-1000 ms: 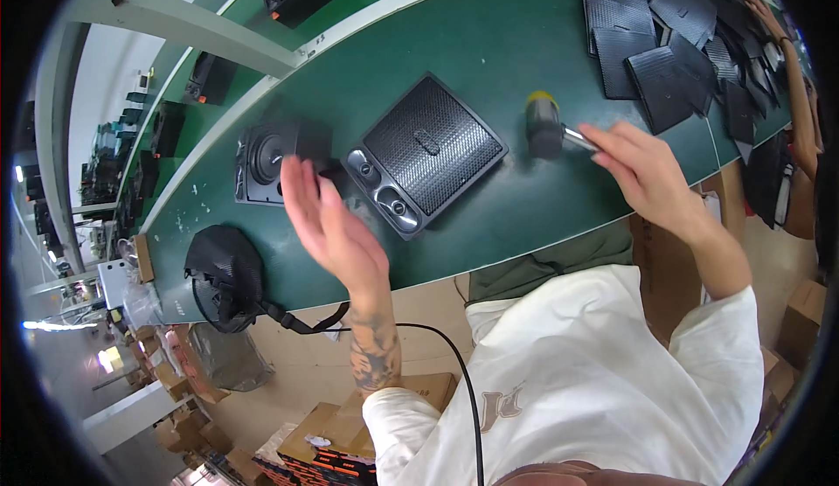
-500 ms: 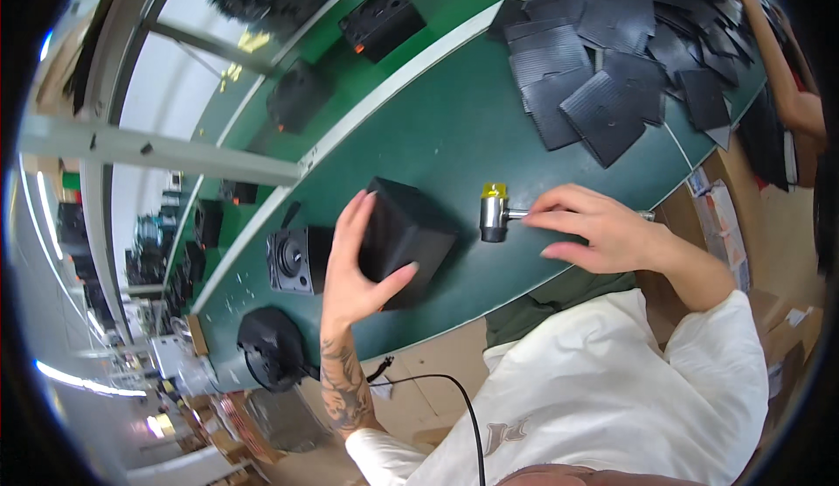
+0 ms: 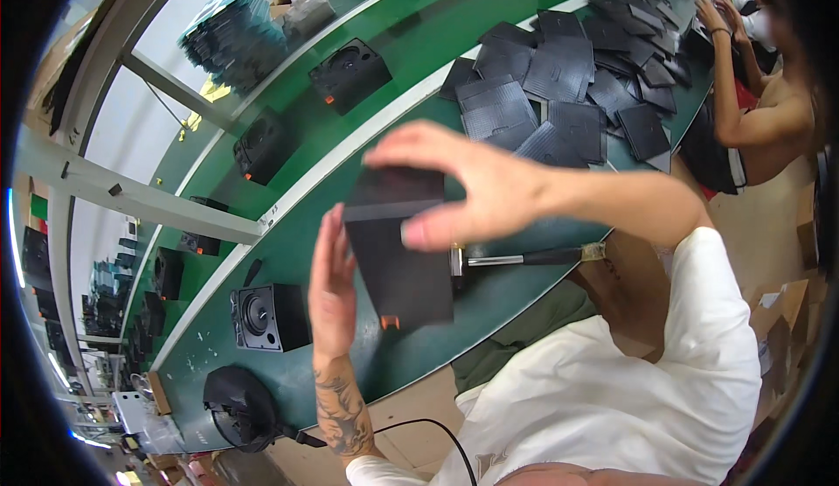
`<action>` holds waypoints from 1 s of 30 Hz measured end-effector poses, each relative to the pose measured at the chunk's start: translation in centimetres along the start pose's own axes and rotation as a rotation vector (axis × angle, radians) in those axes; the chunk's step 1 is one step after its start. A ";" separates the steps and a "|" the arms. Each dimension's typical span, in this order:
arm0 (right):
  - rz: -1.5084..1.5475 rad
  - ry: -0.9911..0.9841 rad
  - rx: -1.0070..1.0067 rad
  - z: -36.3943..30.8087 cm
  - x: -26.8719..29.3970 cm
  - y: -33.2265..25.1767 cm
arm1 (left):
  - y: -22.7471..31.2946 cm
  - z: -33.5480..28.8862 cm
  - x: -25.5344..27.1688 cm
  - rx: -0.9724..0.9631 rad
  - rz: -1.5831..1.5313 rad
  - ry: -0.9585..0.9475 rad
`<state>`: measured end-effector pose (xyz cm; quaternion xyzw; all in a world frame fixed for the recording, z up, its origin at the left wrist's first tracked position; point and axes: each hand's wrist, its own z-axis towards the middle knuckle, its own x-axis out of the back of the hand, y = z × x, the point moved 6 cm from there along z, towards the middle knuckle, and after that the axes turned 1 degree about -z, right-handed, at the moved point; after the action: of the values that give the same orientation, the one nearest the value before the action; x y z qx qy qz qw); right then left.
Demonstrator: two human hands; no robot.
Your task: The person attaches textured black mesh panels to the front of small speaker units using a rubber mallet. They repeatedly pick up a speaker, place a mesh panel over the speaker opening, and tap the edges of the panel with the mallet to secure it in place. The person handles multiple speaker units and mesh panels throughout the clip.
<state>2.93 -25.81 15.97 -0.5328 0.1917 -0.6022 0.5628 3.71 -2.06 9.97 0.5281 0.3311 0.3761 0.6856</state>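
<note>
A black speaker box (image 3: 404,267) with a small orange part at its lower edge is tilted up over the green bench. My right hand (image 3: 476,187), blurred by motion, clasps its upper end, thumb on the near face and fingers over the far side. Along the box's left side lies my left hand (image 3: 332,298), palm against it. A mallet (image 3: 524,259) with a metal shaft and dark grip rests just right of the box, its head mostly hidden. To the left, an open speaker cabinet (image 3: 269,315) shows its round cone.
Flat black ribbed sheets (image 3: 559,71) are heaped at the far right, near another person (image 3: 760,128). Several speakers (image 3: 350,75) stand on the green line behind a pale rail. A black bag-like object (image 3: 238,407) sits at the bench's left front; a metal post (image 3: 131,184) crosses left.
My right hand has left the mallet and moved left onto the box. The box has been turned, bringing its orange part into sight. The whole view has also shifted.
</note>
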 end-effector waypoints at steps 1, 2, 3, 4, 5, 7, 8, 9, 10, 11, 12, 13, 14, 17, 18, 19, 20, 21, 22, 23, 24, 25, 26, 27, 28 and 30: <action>-0.097 0.053 -0.035 1.4 1.7 0.8 | -0.6 0.2 1.4 -0.021 -0.053 0.079; -0.168 0.110 -0.090 3.3 3.8 1.3 | -1.1 -0.6 3.6 -0.102 0.010 0.136; -0.244 0.169 -0.140 5.4 6.2 1.8 | -3.2 -2.3 5.9 -0.093 0.066 0.243; -0.323 0.234 -0.150 7.4 8.8 2.8 | -5.6 -3.9 7.8 -0.084 0.122 0.337; -0.395 0.292 -0.158 9.6 11.0 4.3 | -6.7 -5.0 9.4 -0.069 0.180 0.440; -0.820 0.418 -0.213 13.5 15.4 9.0 | -7.9 -4.2 9.3 0.006 0.184 0.446; -0.938 0.458 -0.275 14.6 17.3 11.5 | -8.1 -3.7 8.7 0.044 0.184 0.443; -1.046 0.500 -0.326 15.5 18.7 14.0 | -7.7 -2.9 7.9 0.084 0.212 0.439; -1.070 0.499 -0.396 16.3 20.2 16.7 | -8.0 -2.8 7.6 0.087 0.292 0.391; -1.089 0.505 -0.453 16.9 21.6 18.9 | -8.1 -3.1 7.6 0.082 0.380 0.350; -1.076 0.513 -0.531 16.2 24.0 22.0 | -7.7 -2.4 6.8 0.020 0.496 0.302; -1.053 0.510 -0.611 15.5 25.6 24.6 | -7.5 -1.9 6.3 0.031 0.486 0.266; -1.046 0.433 -0.684 15.9 24.3 25.4 | -7.5 -2.3 6.8 0.039 0.478 0.295; -1.499 0.280 -0.557 18.3 21.9 24.4 | -7.6 -2.3 6.9 0.061 0.472 0.307; -1.461 0.242 -0.372 20.3 18.8 23.1 | -7.5 -2.5 6.9 0.075 0.489 0.312; -1.416 0.222 -0.193 22.2 15.8 21.3 | -7.3 -2.7 7.1 0.086 0.499 0.320; -1.312 0.117 -0.233 24.2 12.8 21.3 | -7.1 -2.9 7.2 0.092 0.511 0.321; -1.215 0.017 -0.275 26.0 9.7 21.1 | -7.1 -3.0 7.2 0.091 0.518 0.318; -1.170 -0.029 -0.419 27.0 6.8 21.0 | -7.1 -3.3 7.3 0.096 0.511 0.326; -1.121 -0.069 -0.562 27.5 4.8 21.1 | -7.1 -3.4 7.4 0.096 0.506 0.330; -1.117 -0.098 -0.643 27.9 4.7 22.4 | -7.1 -3.3 7.5 0.090 0.501 0.324; -1.112 -0.121 -0.730 28.4 5.5 25.0 | -7.2 -2.9 7.3 0.077 0.491 0.293; -1.101 -0.153 -0.806 28.8 5.9 27.1 | -7.2 -2.5 7.2 0.069 0.487 0.274; -1.064 -0.163 -0.834 29.2 5.8 27.9 | -7.2 -2.4 7.1 0.066 0.483 0.270; -1.023 -0.174 -0.855 29.5 5.5 28.0 | -7.0 -2.4 7.4 0.052 0.492 0.275; -0.981 -0.173 -0.830 29.7 4.4 26.6 | -7.0 -3.1 7.8 0.061 0.497 0.303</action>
<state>41.88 -26.58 6.43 -0.7781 0.0970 -0.6203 -0.0167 6.13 4.99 2.00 0.5513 0.3015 0.5969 0.4989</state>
